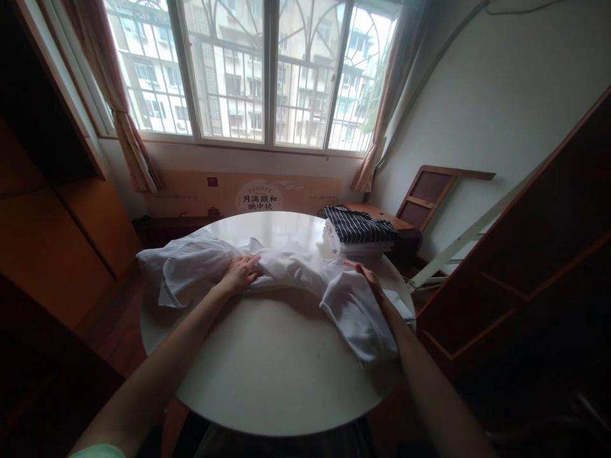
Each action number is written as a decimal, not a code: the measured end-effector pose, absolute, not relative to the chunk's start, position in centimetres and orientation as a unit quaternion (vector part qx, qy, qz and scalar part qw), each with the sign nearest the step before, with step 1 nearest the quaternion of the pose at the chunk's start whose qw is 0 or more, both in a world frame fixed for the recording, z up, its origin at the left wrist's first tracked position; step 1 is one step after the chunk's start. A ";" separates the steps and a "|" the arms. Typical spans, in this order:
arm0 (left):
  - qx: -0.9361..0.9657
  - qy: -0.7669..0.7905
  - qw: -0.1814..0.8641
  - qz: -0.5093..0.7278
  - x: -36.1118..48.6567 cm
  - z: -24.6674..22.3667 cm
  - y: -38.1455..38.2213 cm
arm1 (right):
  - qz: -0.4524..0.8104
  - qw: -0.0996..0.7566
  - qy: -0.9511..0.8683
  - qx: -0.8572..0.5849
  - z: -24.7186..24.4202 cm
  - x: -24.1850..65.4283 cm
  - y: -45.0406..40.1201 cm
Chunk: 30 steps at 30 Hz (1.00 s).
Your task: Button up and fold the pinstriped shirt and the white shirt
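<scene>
A rumpled white shirt (293, 264) stretches across the round table in a loose, creased band. My left hand (242, 272) lies on its left half, palm down with the fingers spread. At the right end, my right hand (371, 278) is closed at the cloth's upper edge, beside a small reddish patch. Its fingertips are partly hidden. One sleeve-like part of the shirt hangs toward me below the right hand. Its left end bunches near the table's left edge.
The white round table (267, 375) fills the middle. At its back right stands a stack of folded white cloth (365, 247) topped by a black striped garment (358, 224). Behind are a long printed box (191, 194) and a window; a folded wooden chair (424, 197) leans at right.
</scene>
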<state>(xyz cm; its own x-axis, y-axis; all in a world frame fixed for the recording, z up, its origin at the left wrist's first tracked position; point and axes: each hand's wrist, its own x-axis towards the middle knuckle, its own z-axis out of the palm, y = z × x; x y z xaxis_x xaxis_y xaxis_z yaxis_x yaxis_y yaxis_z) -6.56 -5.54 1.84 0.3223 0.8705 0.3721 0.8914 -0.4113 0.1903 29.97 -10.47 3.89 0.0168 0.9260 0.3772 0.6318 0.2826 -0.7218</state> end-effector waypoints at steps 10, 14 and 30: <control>-0.812 -0.511 -0.021 -0.283 -6.5 1.6 -5.5 | 0.147 0.290 -0.764 -0.558 3.2 29.1 -9.9; -0.812 -0.501 -0.036 -0.299 -6.5 1.7 -5.7 | 0.095 0.318 -0.751 -0.571 2.7 29.1 -9.9; -0.717 -0.593 -0.048 -0.362 -5.9 2.8 -6.6 | -0.144 0.358 -0.774 -0.502 2.3 26.4 -12.1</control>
